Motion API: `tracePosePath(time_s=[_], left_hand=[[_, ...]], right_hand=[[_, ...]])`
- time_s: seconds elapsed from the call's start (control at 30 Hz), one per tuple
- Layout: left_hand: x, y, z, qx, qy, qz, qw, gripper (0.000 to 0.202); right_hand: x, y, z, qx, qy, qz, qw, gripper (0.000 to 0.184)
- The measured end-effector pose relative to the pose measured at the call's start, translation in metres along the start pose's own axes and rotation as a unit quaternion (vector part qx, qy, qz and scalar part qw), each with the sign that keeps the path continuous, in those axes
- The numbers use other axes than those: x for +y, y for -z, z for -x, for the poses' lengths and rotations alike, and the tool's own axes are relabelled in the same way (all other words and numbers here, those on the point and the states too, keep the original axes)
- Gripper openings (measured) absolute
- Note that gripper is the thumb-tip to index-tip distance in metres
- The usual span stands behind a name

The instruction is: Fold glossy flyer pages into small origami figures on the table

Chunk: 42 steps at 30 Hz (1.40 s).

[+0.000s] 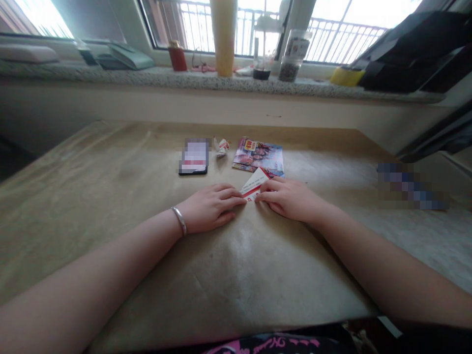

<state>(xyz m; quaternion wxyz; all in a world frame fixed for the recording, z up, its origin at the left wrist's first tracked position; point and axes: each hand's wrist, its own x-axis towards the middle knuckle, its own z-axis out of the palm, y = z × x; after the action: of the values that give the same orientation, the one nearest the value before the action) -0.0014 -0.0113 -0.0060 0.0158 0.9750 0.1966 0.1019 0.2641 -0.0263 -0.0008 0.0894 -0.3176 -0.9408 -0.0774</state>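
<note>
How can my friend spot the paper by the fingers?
Find the big table. Near its middle, the left hand and right hand touch a paper: white, red-striped and pointed. It's flatter than the crumpled scrap and plainer than the colourful stack.

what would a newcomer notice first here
Probably the white paper piece with red stripes first, between the bare left hand and bare right hand on the beige table. Beyond it lies a colourful printed packet; a tall pale-yellow cylinder stands on the speckled stone windowsill.

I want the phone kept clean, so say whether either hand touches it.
No, the phone lies apart, beyond the left hand and farther from the right hand.
</note>
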Motion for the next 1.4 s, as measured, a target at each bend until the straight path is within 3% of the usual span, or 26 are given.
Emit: tracePosePath(time_s=[0.77,1.1,1.4], left_hand=[[0.013,0.002,-0.002,-0.037,0.032,-0.035,0.998,0.045],[0.003,0.012,0.000,-0.048,-0.014,-0.046,0.998,0.042],[-0.001,0.022,0.001,-0.061,-0.014,-0.027,0.998,0.041]], right_hand=[[0.013,0.011,0.016,-0.005,-0.035,-0.032,0.999,0.036],[0.014,0.018,0.022,-0.031,-0.075,-0.032,0.996,0.038],[0.015,0.022,0.024,-0.047,-0.106,-0.042,0.992,0.038]])
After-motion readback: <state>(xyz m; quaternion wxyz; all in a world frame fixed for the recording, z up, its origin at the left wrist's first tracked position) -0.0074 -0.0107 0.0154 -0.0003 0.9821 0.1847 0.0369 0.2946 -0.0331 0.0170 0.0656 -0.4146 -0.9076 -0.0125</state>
